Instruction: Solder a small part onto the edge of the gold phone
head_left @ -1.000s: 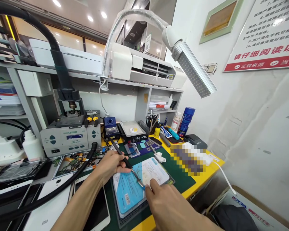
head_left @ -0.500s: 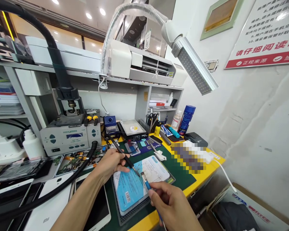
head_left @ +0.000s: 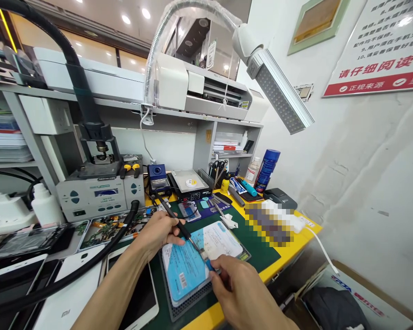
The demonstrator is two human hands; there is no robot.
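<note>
My left hand (head_left: 160, 233) is closed around the black handle of a soldering iron (head_left: 183, 228), whose metal tip points down to the right. My right hand (head_left: 241, 286) pinches a cable plug (head_left: 209, 264) with a blue body and a silver metal end, which looks like a USB plug. The iron's tip reaches the metal end; whether they touch I cannot tell. Both are just above a blue and white printed pad (head_left: 182, 279). Beneath the pad lies a dark perforated tray (head_left: 181, 312) on a green mat (head_left: 261, 256).
Phones (head_left: 141, 300) and a tray of circuit boards (head_left: 101, 233) lie to the left, crossed by a black hose (head_left: 119, 243). Behind stand a soldering station (head_left: 96, 197) and a hot plate (head_left: 190, 183). A lamp (head_left: 282, 89) hangs above; a blue spray can (head_left: 268, 169) stands back right.
My right hand has shifted slightly, bringing the plug's metal end in line with the iron's tip. My left hand and the iron are almost unmoved.
</note>
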